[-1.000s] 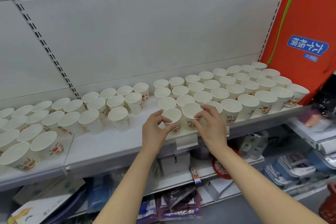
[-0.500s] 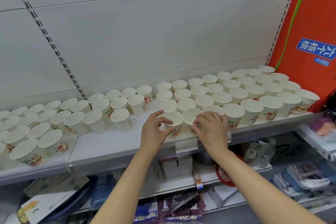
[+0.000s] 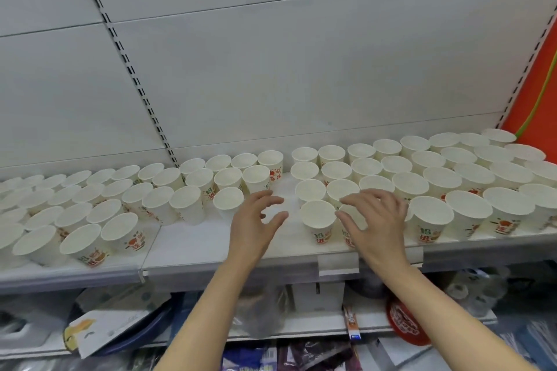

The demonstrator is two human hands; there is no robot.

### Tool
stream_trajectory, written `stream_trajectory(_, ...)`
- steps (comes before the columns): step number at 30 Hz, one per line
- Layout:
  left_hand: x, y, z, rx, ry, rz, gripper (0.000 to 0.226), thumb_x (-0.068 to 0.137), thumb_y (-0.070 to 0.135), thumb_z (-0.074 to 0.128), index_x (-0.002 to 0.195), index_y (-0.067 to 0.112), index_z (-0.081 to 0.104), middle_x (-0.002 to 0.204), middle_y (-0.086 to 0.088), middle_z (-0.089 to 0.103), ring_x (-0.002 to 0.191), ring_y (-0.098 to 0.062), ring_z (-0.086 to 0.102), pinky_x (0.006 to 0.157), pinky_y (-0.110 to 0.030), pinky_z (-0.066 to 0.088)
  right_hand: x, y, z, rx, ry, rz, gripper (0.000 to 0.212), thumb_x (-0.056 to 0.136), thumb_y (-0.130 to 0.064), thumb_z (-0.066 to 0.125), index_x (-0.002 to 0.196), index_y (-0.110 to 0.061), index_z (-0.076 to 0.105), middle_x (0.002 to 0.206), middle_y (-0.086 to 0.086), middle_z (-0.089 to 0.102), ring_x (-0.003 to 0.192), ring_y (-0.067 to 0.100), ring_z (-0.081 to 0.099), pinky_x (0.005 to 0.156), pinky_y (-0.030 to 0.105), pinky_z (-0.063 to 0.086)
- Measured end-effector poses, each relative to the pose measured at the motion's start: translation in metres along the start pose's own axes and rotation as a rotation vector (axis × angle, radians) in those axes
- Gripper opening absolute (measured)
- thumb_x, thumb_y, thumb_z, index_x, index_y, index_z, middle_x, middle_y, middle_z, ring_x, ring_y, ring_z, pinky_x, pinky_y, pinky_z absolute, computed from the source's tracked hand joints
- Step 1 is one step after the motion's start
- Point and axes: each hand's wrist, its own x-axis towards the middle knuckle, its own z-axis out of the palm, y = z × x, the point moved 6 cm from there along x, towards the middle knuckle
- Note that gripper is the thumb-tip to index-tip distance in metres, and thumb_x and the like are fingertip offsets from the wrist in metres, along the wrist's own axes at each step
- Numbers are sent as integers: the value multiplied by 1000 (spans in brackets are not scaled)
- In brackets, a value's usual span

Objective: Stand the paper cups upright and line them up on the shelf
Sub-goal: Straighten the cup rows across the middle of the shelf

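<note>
Several white paper cups with red and green print stand upright in rows on a white shelf [image 3: 211, 245]. One front cup [image 3: 318, 220] stands just left of my right hand [image 3: 376, 220]. That hand hovers with spread fingers over a second front cup [image 3: 349, 233], which it mostly hides. My left hand [image 3: 254, 220] is off the cups, over the bare gap in the shelf, fingers loosely spread and holding nothing. Another cup [image 3: 228, 200] stands just left of it.
The grey back panel with slotted uprights [image 3: 132, 75] rises behind the cups. An orange banner [image 3: 539, 93] sits at the far right. A lower shelf [image 3: 301, 328] holds boxes, packets and a red lid. Price-tag holders [image 3: 339, 263] line the shelf's front edge.
My left hand let go of the front cup and moved left into the gap. My right hand opened and lifted off the cup it held. The camera shifted left.
</note>
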Motion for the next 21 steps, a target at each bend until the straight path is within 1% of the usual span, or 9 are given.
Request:
stream_trajectory(2,19,-14,-23,54,64,-11,16,84,23,74,99,29,74,110,14,65,90,0,61,78,-27,53,18,-10,13,16,5,-57,17,82,-37,64,91,-25,71,91,-13,68,101,16,51,89,35,26)
stream_trajectory(4,46,-29,-45,118,105,-29,12,83,20,73,92,27,75,95,13,68,79,-3,62,76,-34,52,39,-20,32,28,9,-129,10,80,-31,68,87,-25,71,87,-13,68,96,17,53,87,34,26)
stream_trajectory(7,92,-49,-68,248,53,-82,10,83,22,70,86,30,76,84,14,70,72,-6,61,72,-33,52,76,-33,73,43,-36,-219,5,73,-22,73,77,-23,71,77,-11,66,85,18,51,80,30,24)
stream_trajectory(9,121,-60,-72,346,-26,-86,10,85,22,69,87,28,76,85,12,72,74,-9,61,71,-31,51,100,-36,109,22,-151,-220,8,68,-21,75,74,-24,71,73,-12,66,80,20,52,76,30,22)
stream_trajectory(11,148,-69,-67,408,-110,-68,11,85,21,67,89,26,77,89,10,73,81,-12,63,71,-30,51,121,-39,146,-26,-309,-183,13,68,-20,79,76,-27,72,74,-13,68,80,21,54,74,29,20)
stream_trajectory(13,166,-77,-58,451,-181,-46,13,85,24,67,93,27,76,93,10,73,91,-14,64,73,-30,51,136,-42,176,-90,-468,-153,19,73,-18,76,88,-29,73,85,-13,69,90,19,51,76,27,17)
stream_trajectory(16,185,-85,-45,495,-238,-5,17,84,28,69,100,27,74,101,9,72,100,-15,61,80,-31,51,142,-46,210,-192,-678,-158,32,81,-14,65,109,-29,68,106,-11,65,106,18,43,86,29,19)
stream_trajectory(18,195,-89,-40,490,-259,17,16,83,29,68,97,26,75,100,7,72,98,-16,63,79,-32,52,143,-48,221,-233,-721,-179,33,80,-14,65,110,-29,67,110,-10,64,108,18,42,88,30,19)
stream_trajectory(21,206,-89,-28,527,-328,30,16,83,33,63,85,22,74,88,2,72,88,-20,65,69,-31,51,141,-50,228,-229,-732,-202,21,79,-18,68,96,-28,71,101,-11,68,105,18,45,84,29,18)
